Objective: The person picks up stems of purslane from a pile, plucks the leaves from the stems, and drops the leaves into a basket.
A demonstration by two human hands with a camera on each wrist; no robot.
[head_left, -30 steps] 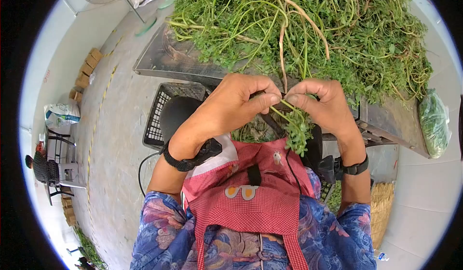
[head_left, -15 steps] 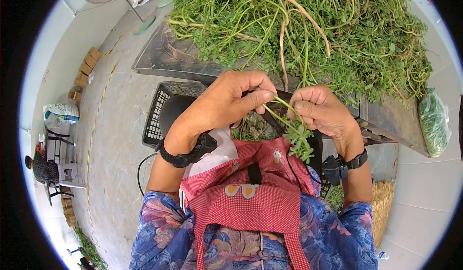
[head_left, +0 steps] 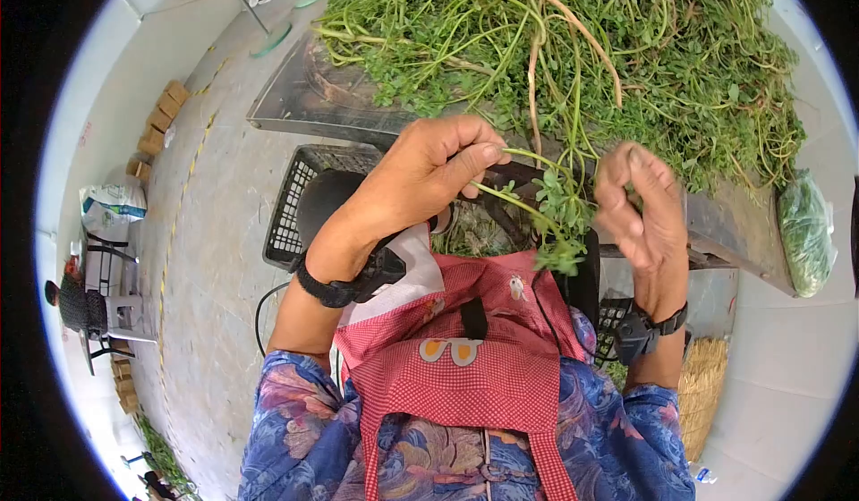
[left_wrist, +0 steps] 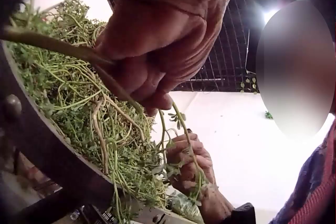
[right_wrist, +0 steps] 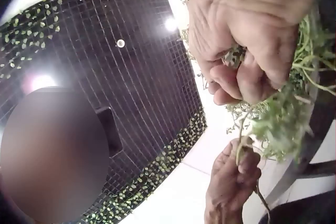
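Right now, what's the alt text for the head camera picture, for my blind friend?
A person's left hand pinches leafy green stems in front of a red checked apron, with the right hand nearby. Beyond, long-stemmed greens are heaped on a dark table, with a black plastic crate at left.

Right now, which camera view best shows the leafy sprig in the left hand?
The head view: it shows the leafy sprig from the left hand to its leafy tips. The left wrist view shows it overlapping the right hand; the right wrist view shows it partly blurred.
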